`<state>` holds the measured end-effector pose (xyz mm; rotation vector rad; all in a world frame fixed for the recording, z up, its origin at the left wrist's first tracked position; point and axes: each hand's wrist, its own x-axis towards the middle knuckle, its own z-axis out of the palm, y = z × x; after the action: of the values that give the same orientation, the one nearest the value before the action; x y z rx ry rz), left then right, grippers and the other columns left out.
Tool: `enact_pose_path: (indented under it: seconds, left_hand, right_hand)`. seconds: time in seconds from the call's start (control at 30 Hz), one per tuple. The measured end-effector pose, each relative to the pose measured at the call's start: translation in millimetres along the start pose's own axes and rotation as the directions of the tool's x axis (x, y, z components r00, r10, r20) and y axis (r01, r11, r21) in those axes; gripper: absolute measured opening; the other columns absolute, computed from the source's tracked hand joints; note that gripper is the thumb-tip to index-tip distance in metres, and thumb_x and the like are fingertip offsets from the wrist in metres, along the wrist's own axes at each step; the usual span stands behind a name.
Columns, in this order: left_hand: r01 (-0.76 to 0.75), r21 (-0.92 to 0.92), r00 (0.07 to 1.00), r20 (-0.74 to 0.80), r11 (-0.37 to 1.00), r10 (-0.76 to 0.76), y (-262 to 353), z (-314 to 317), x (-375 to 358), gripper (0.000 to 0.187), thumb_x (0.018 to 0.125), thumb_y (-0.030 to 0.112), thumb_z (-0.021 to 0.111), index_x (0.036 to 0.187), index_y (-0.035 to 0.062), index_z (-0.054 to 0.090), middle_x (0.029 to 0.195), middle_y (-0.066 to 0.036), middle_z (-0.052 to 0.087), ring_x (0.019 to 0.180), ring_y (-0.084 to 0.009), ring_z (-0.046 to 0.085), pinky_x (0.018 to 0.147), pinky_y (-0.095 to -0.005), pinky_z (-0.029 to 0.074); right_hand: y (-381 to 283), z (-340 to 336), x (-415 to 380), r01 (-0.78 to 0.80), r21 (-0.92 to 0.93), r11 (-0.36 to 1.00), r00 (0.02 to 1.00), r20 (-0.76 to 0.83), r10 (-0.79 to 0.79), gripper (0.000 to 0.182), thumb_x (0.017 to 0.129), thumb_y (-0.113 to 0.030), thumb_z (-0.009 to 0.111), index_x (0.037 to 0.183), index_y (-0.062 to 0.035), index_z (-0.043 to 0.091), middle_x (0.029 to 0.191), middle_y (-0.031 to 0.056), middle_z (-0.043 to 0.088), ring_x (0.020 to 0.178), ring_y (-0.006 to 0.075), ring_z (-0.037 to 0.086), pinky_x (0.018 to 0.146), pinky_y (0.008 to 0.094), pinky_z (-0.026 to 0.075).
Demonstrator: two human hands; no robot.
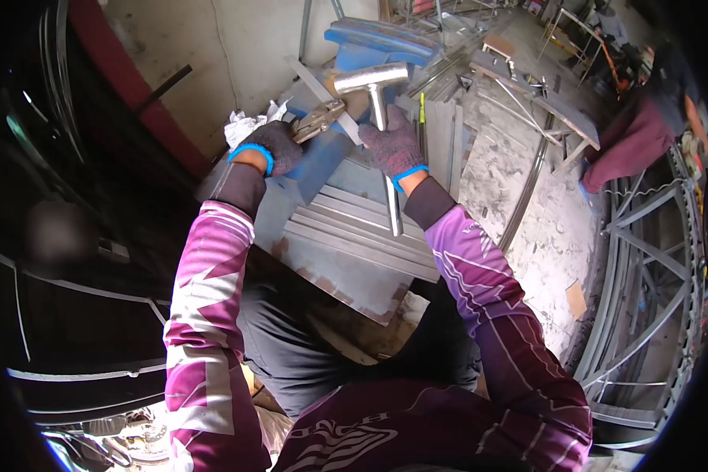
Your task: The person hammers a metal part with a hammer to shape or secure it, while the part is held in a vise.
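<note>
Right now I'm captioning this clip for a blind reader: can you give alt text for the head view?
A person in gloves grips a metal hammer in the right hand and locking pliers in the left hand, over a blue vise and a stack of flat steel strips. Another person sits at upper right.

At frame centre, metal strips [354, 228] lie stacked on a sheet [330, 271]; the vise [370, 47] stands above them, the gate frame [645, 299] at right
</note>
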<state>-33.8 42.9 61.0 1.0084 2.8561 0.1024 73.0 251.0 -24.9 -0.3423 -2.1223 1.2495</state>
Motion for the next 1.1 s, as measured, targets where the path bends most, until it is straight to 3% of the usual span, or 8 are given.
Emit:
enact_pose_path:
  seconds: [0.43, 0.53, 0.67, 0.87, 0.9, 1.0, 1.03, 1.1]
  left_hand:
    - [-0.167, -0.159, 0.985, -0.068, 0.973, 0.158, -36, 14, 4, 0.045, 0.078, 0.031, 0.062, 0.105, -0.0039, 0.068, 0.099, -0.029, 0.069, 0.095, -0.0443, 0.067, 0.088, -0.0485, 0.052]
    - [-0.087, -0.092, 0.995, 0.042, 0.992, 0.091, -26, -10, 1, 0.050, 0.077, 0.024, 0.067, 0.119, -0.0043, 0.063, 0.109, -0.031, 0.066, 0.102, -0.0455, 0.064, 0.090, -0.0466, 0.051]
    - [-0.057, 0.018, 0.998, 0.005, 0.998, 0.057, -30, -36, 10, 0.040, 0.074, 0.019, 0.064, 0.106, -0.0046, 0.063, 0.105, -0.032, 0.066, 0.103, -0.0476, 0.063, 0.087, -0.0488, 0.051]
    - [0.018, 0.077, 1.000, -0.006, 0.997, -0.018, -23, -46, 28, 0.045, 0.069, 0.021, 0.063, 0.108, -0.0007, 0.069, 0.110, -0.028, 0.068, 0.107, -0.0439, 0.065, 0.090, -0.0456, 0.052]
    - [0.040, 0.090, 0.998, 0.037, 0.995, -0.043, -21, -46, 31, 0.046, 0.069, 0.020, 0.063, 0.109, -0.0007, 0.069, 0.111, -0.027, 0.068, 0.108, -0.0432, 0.065, 0.090, -0.0451, 0.052]
    - [0.053, 0.126, 0.995, 0.081, 0.991, -0.064, -19, -47, 33, 0.047, 0.069, 0.021, 0.062, 0.111, -0.0005, 0.070, 0.110, -0.027, 0.069, 0.107, -0.0418, 0.066, 0.090, -0.0443, 0.052]
    - [0.026, 0.108, 0.996, 0.083, 0.994, -0.036, -18, -45, 32, 0.046, 0.067, 0.020, 0.063, 0.107, -0.0032, 0.067, 0.107, -0.029, 0.068, 0.104, -0.0447, 0.065, 0.088, -0.0465, 0.052]
    - [-0.005, 0.062, 0.998, 0.058, 0.998, 0.001, -20, -40, 34, 0.046, 0.066, 0.020, 0.065, 0.104, -0.0062, 0.064, 0.105, -0.031, 0.066, 0.102, -0.0477, 0.064, 0.087, -0.0483, 0.051]
  right_hand:
    - [-25, -36, -46, -0.349, 0.407, 0.844, 0.937, 0.137, 0.321, 0.025, 0.084, -0.017, 0.068, 0.100, -0.0045, 0.054, 0.072, 0.0065, 0.062, 0.056, 0.0159, 0.060, 0.045, 0.0320, 0.046]
    - [-4, -44, -49, -0.207, 0.230, 0.951, 0.978, 0.027, 0.206, 0.026, 0.086, -0.017, 0.068, 0.102, -0.0025, 0.054, 0.073, 0.0054, 0.061, 0.058, 0.0146, 0.058, 0.050, 0.0313, 0.047]
    - [19, -60, -46, 0.113, -0.097, 0.989, 0.982, -0.143, -0.127, 0.027, 0.088, -0.020, 0.070, 0.103, -0.0033, 0.055, 0.069, 0.0033, 0.055, 0.059, 0.0133, 0.052, 0.057, 0.0309, 0.046]
    - [1, -39, -46, -0.140, 0.205, 0.969, 0.985, -0.074, 0.158, 0.028, 0.085, -0.019, 0.075, 0.098, -0.0056, 0.053, 0.073, 0.0053, 0.060, 0.062, 0.0141, 0.057, 0.057, 0.0317, 0.047]
    - [7, -28, -42, -0.184, 0.304, 0.935, 0.979, -0.024, 0.201, 0.052, 0.076, -0.035, 0.082, 0.102, 0.0013, 0.055, 0.088, 0.0188, 0.059, 0.084, 0.0299, 0.058, 0.077, 0.0428, 0.048]
    - [-3, -17, -44, -0.062, 0.192, 0.979, 0.997, -0.038, 0.070, 0.046, 0.077, -0.031, 0.081, 0.098, -0.0005, 0.054, 0.082, 0.0149, 0.061, 0.076, 0.0283, 0.061, 0.073, 0.0413, 0.050]
    - [-7, -14, -46, -0.149, 0.429, 0.891, 0.989, 0.065, 0.134, 0.037, 0.079, -0.025, 0.078, 0.094, -0.0030, 0.053, 0.074, 0.0110, 0.061, 0.066, 0.0240, 0.062, 0.066, 0.0386, 0.052]
    - [-19, -21, -52, -0.224, 0.413, 0.883, 0.974, 0.121, 0.191, 0.033, 0.080, -0.021, 0.076, 0.096, -0.0028, 0.054, 0.076, 0.0090, 0.061, 0.065, 0.0197, 0.063, 0.064, 0.0350, 0.052]
